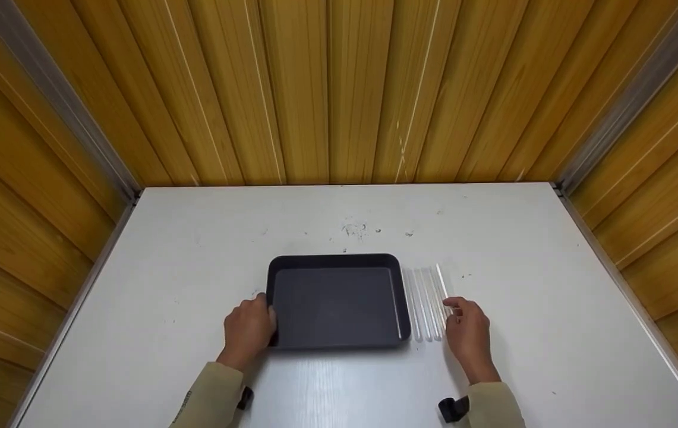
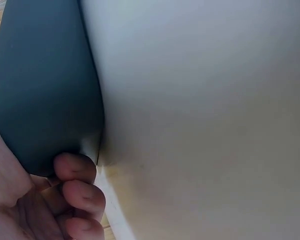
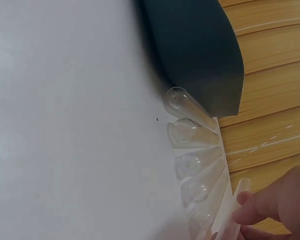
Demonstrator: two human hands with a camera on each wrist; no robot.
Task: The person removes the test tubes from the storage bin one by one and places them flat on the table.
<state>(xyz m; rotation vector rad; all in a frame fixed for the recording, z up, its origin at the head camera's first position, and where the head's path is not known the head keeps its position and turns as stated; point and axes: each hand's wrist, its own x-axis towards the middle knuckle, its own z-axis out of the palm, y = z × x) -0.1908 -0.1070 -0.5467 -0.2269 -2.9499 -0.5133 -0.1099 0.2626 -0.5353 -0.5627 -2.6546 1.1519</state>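
Note:
A dark grey rectangular tray (image 1: 339,306) lies in the middle of the white table in the head view. My left hand (image 1: 246,330) grips its left side, the thumb at the rim. In the left wrist view the fingers (image 2: 82,192) curl at the tray's edge. To the right of the tray, several clear test tubes (image 1: 422,303) lie side by side, their rounded ends (image 3: 184,131) showing in the right wrist view. My right hand (image 1: 467,333) pinches another clear test tube (image 3: 244,186) at the right end of the row, its far end tilted up.
The white table (image 1: 166,285) carries dark scuff marks (image 1: 355,230) behind the tray. Wood-patterned panels (image 1: 350,89) stand at the back and both sides, with metal strips (image 1: 59,89) at the corners. A black strap piece (image 1: 453,409) sits at the right wrist.

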